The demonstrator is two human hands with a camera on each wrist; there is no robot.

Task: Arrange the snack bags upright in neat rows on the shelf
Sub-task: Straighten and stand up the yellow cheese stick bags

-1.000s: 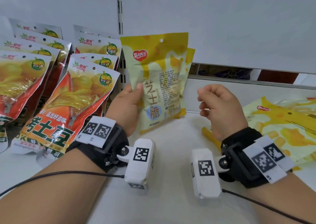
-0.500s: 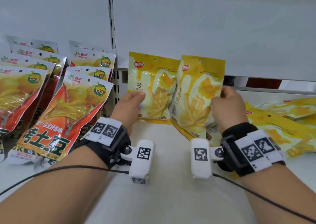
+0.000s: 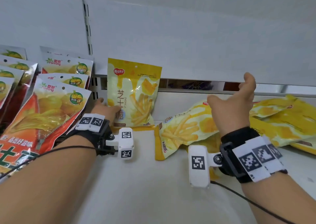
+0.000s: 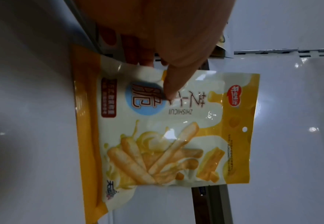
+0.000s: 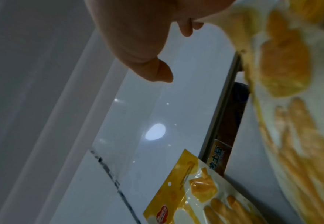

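Snack bag [image 3: 135,95], yellow fries one, stood upright against back panel [image 3: 196,40] of shelf [image 3: 145,181]. My left hand [image 3: 106,110] pinched its left edge, thumb on front. Right hand [image 3: 234,107] hung spread, held nothing. Orange bags [image 3: 46,114] crowded close on left, leaning in rows. More yellow bags [image 3: 181,131] lay flat on right, partly behind my right wrist. Left fingers behind bag, hard to make out.

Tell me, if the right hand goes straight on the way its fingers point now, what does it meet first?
Probably the white back panel of the shelf: the right hand is open, empty and raised, fingers pointing up and away, above the lying yellow bags. Depth is unclear.
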